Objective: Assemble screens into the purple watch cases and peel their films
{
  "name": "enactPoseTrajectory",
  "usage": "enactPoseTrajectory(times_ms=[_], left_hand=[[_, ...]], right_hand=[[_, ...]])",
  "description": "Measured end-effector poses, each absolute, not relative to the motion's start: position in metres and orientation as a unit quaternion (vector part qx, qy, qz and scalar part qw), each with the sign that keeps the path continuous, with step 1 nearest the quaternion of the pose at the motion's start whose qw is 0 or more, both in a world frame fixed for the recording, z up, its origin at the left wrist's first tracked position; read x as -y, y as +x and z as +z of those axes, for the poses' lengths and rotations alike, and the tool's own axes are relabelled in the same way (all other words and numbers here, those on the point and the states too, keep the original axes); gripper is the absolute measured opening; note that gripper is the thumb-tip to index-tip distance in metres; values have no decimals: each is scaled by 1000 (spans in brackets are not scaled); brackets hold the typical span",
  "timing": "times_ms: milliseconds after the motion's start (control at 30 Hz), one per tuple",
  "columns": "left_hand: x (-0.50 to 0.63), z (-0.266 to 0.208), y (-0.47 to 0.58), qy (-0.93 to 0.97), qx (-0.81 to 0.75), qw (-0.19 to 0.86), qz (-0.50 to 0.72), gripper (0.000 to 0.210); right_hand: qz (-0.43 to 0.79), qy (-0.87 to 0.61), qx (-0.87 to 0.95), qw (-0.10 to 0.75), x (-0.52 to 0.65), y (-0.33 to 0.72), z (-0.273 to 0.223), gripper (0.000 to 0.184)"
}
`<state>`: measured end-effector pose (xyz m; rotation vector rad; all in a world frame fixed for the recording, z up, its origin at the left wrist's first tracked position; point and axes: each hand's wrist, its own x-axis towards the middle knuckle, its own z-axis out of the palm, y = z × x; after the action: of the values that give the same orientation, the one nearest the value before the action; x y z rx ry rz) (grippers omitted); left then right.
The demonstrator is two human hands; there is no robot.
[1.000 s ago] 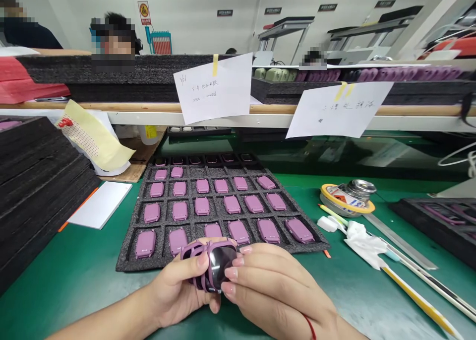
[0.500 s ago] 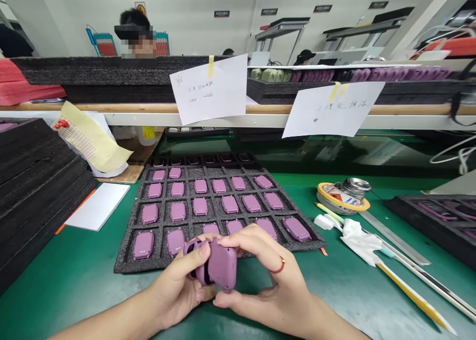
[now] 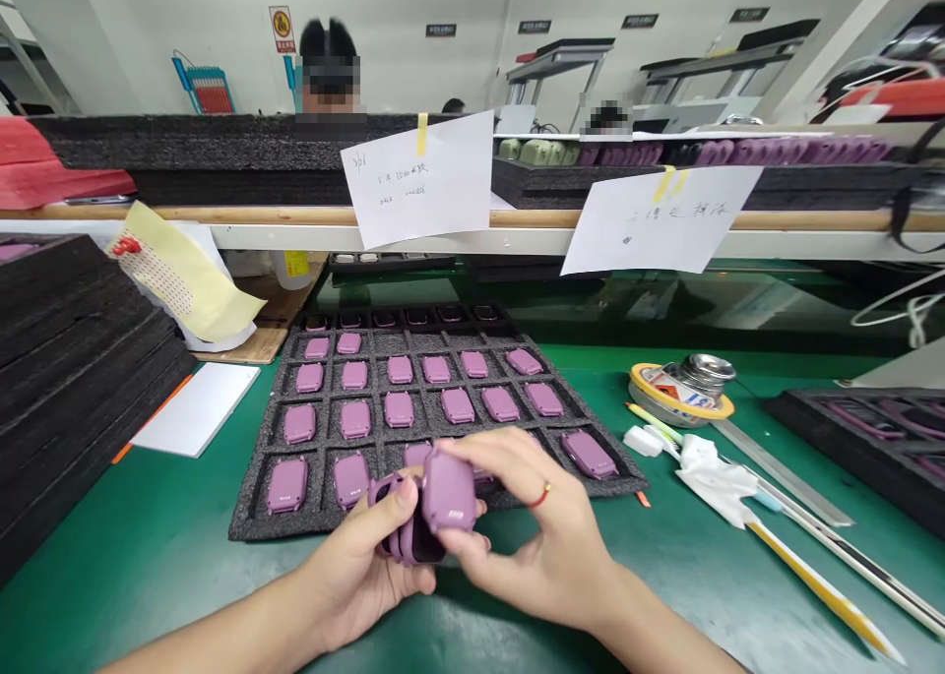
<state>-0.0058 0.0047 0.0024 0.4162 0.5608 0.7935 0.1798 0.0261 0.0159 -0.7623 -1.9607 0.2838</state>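
Above the front edge of a black foam tray (image 3: 295, 527), my two hands are close together. My left hand (image 3: 354, 571) is closed around several purple watch cases (image 3: 403, 544) stacked on edge, thumb on top. Between the thumb and fingers of my right hand (image 3: 553, 541) is a single purple watch case (image 3: 449, 489), its flat face with small pale marks turned toward me. It overlaps the stack in view; whether they touch I cannot tell. Similar purple cases (image 3: 286, 484) lie in the tray's compartments, some in the front row partly hidden by my hands.
Stacked black foam trays (image 3: 81, 379) stand at the left beside a white pad (image 3: 196, 408). On the right lie a tape roll (image 3: 675, 398) with a metal bottle, a steel ruler (image 3: 787, 472), a white cloth (image 3: 713, 477) and a yellow-white brush-like tool (image 3: 819, 585). A shelf (image 3: 532, 239) crosses behind.
My right hand has drawn the single watch case slightly up and away from the stack and turned its flat face toward me. My left hand keeps its hold. A person behind the shelf has shifted right.
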Motion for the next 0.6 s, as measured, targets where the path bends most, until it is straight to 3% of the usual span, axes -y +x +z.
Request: enactPoseTrajectory(times_ms=[200,467,600], left_hand=[[-4,1,-6,234,-235,892,307,35],[-3,0,-9,237,-260,876,330,36],[-5,5,-5,175,-290,863,375,41]], right_hand=[[103,-459,734,489,-55,198,5,31],[114,-451,823,326,-58,181,-27,42],[153,-415,787,431,-45,180,-12,34]])
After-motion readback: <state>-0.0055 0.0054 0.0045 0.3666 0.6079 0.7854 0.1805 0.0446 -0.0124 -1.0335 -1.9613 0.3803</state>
